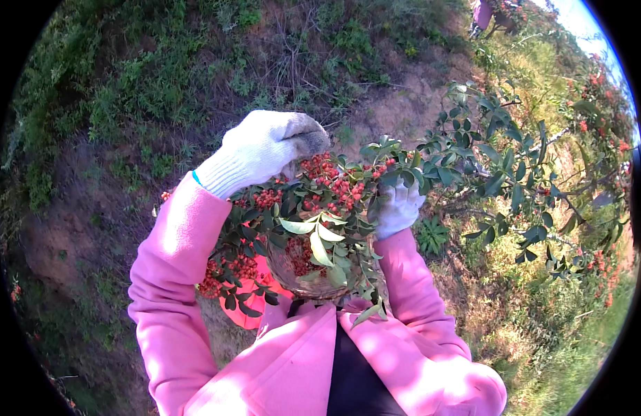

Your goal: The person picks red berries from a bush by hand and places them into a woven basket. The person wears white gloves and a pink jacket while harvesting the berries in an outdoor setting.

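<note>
Head view shows the left hand [275, 142] and right hand [399, 206] apart, berries [345, 191] between, basket [312, 292] below; whether either grips, I cannot tell.

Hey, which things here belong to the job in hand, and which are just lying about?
Part of the job:
- left gloved hand
- right gloved hand
- red berry clusters
- surrounding leaves
- basket

Just around:
- green undergrowth
- bare soil

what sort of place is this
Outdoors, probably an orchard or shrubby plot: red berry clusters among leafy branches, with green undergrowth and bare earth around.
</note>
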`<state>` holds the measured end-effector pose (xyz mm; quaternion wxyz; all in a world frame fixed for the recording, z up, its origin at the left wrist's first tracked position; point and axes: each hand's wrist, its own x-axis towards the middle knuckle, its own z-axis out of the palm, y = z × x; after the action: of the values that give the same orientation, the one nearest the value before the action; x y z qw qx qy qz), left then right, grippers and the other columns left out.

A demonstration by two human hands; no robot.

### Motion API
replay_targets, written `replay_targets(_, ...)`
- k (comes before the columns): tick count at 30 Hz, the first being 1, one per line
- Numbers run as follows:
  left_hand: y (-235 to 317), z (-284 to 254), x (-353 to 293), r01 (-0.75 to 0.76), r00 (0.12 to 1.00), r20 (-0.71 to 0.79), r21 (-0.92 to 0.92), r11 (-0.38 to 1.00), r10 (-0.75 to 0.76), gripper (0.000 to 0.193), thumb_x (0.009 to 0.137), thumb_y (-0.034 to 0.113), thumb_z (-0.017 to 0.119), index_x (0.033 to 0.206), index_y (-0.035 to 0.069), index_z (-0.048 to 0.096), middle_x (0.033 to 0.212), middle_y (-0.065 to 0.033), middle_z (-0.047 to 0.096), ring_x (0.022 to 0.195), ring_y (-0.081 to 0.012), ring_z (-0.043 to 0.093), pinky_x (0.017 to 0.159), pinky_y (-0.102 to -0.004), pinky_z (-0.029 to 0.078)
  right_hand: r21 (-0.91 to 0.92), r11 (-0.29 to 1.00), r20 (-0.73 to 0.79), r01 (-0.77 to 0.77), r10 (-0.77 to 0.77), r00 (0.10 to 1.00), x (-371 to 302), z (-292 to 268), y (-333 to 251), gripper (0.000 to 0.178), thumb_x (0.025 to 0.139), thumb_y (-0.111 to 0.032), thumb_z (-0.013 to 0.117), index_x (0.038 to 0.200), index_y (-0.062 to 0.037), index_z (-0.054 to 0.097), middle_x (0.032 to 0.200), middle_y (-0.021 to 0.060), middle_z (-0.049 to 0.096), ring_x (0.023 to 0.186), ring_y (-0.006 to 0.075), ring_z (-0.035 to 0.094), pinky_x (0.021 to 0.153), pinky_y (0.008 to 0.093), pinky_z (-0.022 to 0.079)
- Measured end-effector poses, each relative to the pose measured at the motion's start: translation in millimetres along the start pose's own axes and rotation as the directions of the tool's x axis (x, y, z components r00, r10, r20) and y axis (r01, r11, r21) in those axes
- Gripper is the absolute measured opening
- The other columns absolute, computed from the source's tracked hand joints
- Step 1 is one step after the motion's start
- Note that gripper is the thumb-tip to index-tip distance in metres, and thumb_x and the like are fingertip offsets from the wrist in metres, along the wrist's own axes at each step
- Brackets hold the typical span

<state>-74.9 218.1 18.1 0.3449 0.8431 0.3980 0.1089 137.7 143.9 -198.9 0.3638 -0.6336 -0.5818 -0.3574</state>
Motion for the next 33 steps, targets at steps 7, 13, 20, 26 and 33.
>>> replay_targets(7,-11.6,20.4,-13.7,0.055,0.991,-0.125,0.058,0.997,-0.047,0.031,0.092,0.030,0.053,0.109,0.005,0.063,0.074,-0.0090,0.065,0.054,-0.0153,0.064,0.055,-0.0285,0.051,0.028,1.000,0.042,-0.007,0.006,0.999,-5.5,-5.9,0.7,0.065,0.055,-0.021,0.070,0.117,-0.0173,0.050,0.118,0.0084,0.050,0.115,0.0404,0.045,0.082,0.0562,0.039)
replay_targets(13,-12.0,26.8,-25.4,0.072,0.994,-0.102,0.288,0.955,-0.044,0.058,0.091,0.056,0.039,0.100,0.005,0.064,0.064,-0.0090,0.063,0.056,-0.0196,0.065,0.054,-0.0317,0.050,0.074,0.997,0.094,-0.003,-0.004,0.996,-2.3,-19.1,-3.8,0.065,0.054,-0.023,0.070,0.116,-0.0173,0.051,0.117,0.0091,0.051,0.115,0.0407,0.045,0.080,0.0556,0.039)
replay_targets(20,-10.8,50.9,-7.2,0.162,0.983,-0.132,0.332,0.929,-0.124,0.069,0.084,0.067,0.041,0.086,0.002,0.064,0.062,-0.0119,0.062,0.057,-0.0212,0.064,0.060,-0.0348,0.048,0.046,0.998,0.064,-0.044,0.041,0.997,-3.4,-12.5,-3.4,0.055,0.054,-0.021,0.070,0.108,-0.0189,0.057,0.115,0.0082,0.052,0.111,0.0415,0.047,0.078,0.0555,0.039)
replay_targets(26,-13.3,49.6,-5.7,0.212,0.976,-0.062,0.042,0.976,-0.210,0.066,0.084,0.063,0.048,0.094,-0.001,0.064,0.063,-0.0087,0.061,0.053,-0.0172,0.063,0.056,-0.0303,0.049,0.064,0.996,0.105,-0.054,0.047,0.993,0.7,-17.9,-5.0,0.051,0.059,-0.020,0.067,0.109,-0.0190,0.058,0.114,0.0077,0.052,0.111,0.0407,0.047,0.079,0.0549,0.039)
replay_targets(33,6.3,48.5,0.9,0.236,0.972,-0.062,0.244,0.940,-0.228,0.052,0.084,0.057,0.054,0.078,0.006,0.059,0.060,-0.0062,0.058,0.059,-0.0190,0.063,0.061,-0.0341,0.048,0.014,0.999,0.094,-0.045,0.044,0.995,-3.9,-13.0,-4.3,0.048,0.060,-0.021,0.066,0.106,-0.0168,0.058,0.110,0.0087,0.054,0.110,0.0404,0.047,0.081,0.0540,0.039)
